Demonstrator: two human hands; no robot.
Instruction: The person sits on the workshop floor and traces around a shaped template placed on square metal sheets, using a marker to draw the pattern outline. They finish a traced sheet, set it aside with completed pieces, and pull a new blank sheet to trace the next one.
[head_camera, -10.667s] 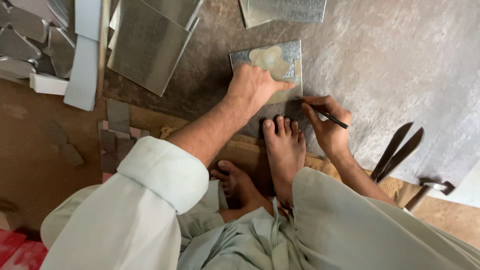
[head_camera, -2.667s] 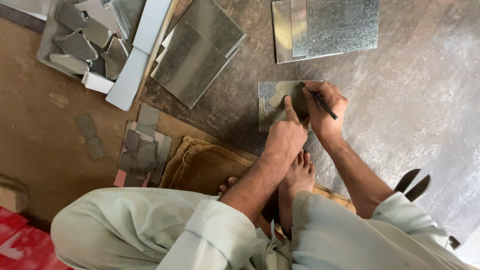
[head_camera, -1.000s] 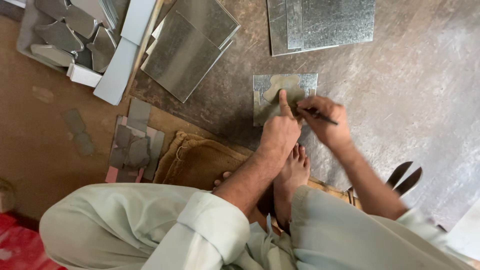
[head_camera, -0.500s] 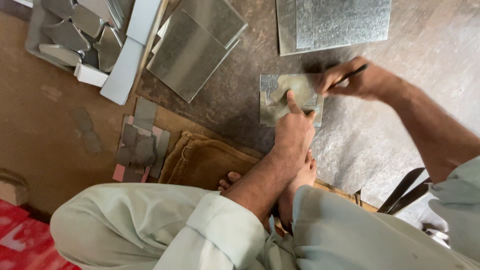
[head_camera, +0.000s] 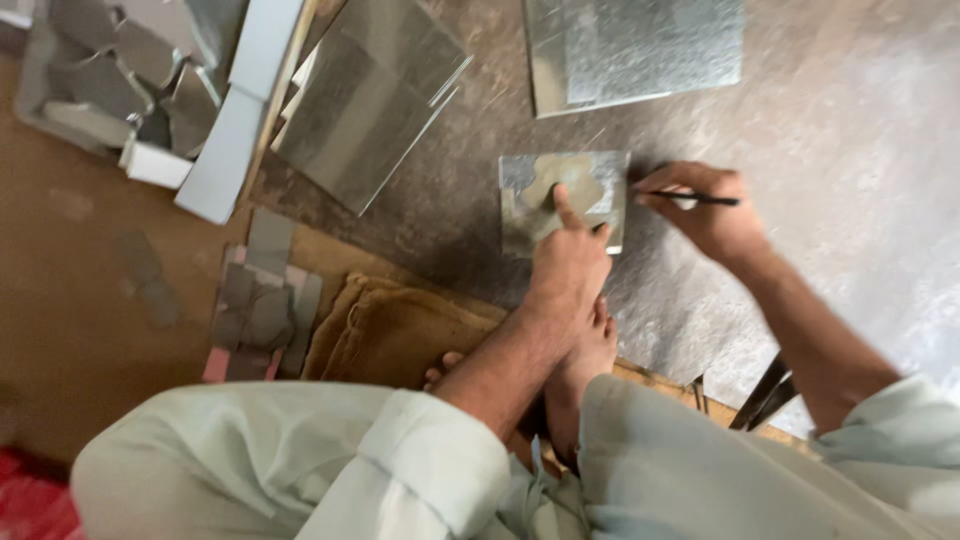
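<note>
A large grey metal sheet (head_camera: 860, 250) is covering the floor. On it, the left hand (head_camera: 565, 265) is pressing its extended fingers onto a small square metal plate (head_camera: 563, 200), while the right hand (head_camera: 705, 215) is pinching a thin dark scribing tool (head_camera: 695, 198) just beside the plate's right edge. A bare foot (head_camera: 585, 360) is resting below.

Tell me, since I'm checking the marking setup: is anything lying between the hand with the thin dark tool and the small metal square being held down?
Nothing visible does. The right hand holds the thin dark tool just off the right edge of the small metal square, with only bare sheet metal between. The left hand presses the square from below, outside that path.
</note>
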